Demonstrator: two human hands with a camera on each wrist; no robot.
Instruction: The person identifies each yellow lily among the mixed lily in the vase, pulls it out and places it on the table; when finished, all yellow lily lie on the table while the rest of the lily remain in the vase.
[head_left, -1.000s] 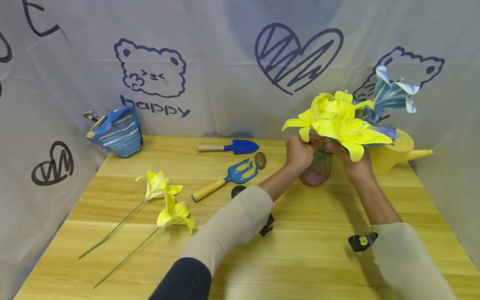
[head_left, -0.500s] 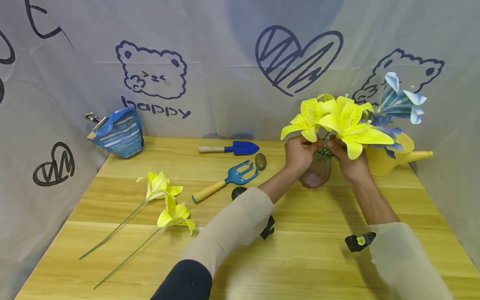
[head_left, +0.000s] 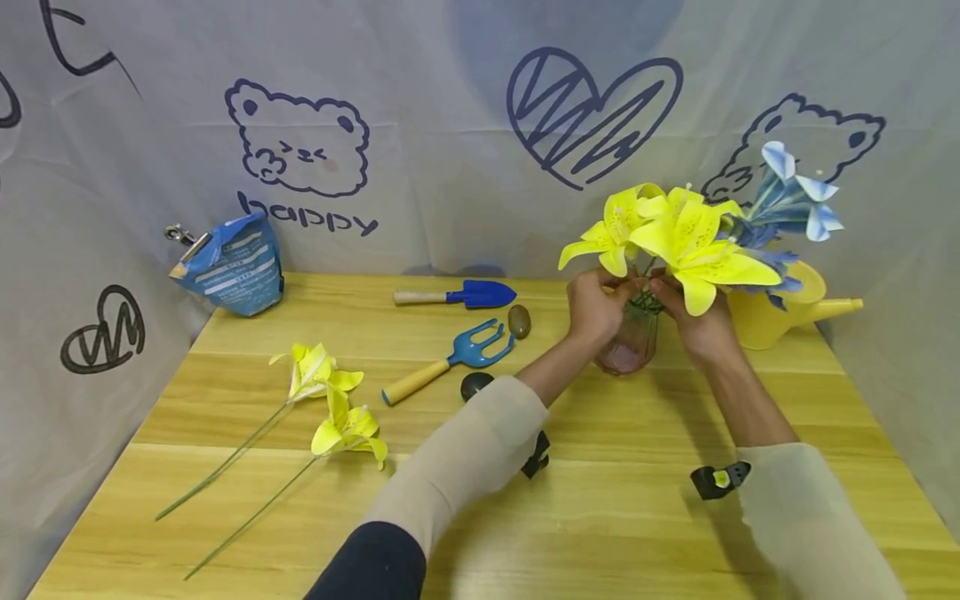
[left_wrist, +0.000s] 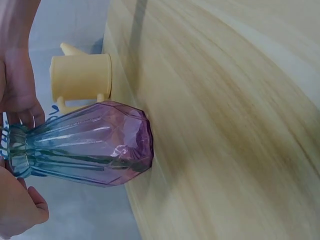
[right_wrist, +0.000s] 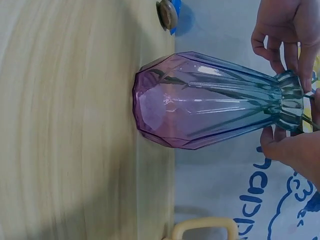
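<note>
Yellow artificial lilies (head_left: 693,233) and blue flowers (head_left: 795,196) stand in a faceted glass vase (head_left: 628,348), the blue ones leaning right. Purple at its base and teal at its neck, the vase (left_wrist: 95,145) stands upright with green stems inside. At the mouth, my left hand (head_left: 592,310) pinches lily stems from the left. My right hand (head_left: 701,327) pinches stems from the right, partly covered by yellow petals. Fingers of both hands surround the vase's rim (right_wrist: 290,100) in the right wrist view; the exact fingertip contact is partly hidden.
A yellow watering can (head_left: 772,321) stands right behind the vase. Two yellow lilies (head_left: 348,429) lie at left. A blue trowel (head_left: 483,293), a hand fork (head_left: 468,350), a brown stone (head_left: 519,321) and a black stone (head_left: 476,385) lie mid-table. A clipped blue bag (head_left: 236,265) stands back left.
The blue flowers have tipped to the right and slightly down. The yellow lilies have spread a little, showing more of the stems between my hands. Both hands stay at the vase mouth.
</note>
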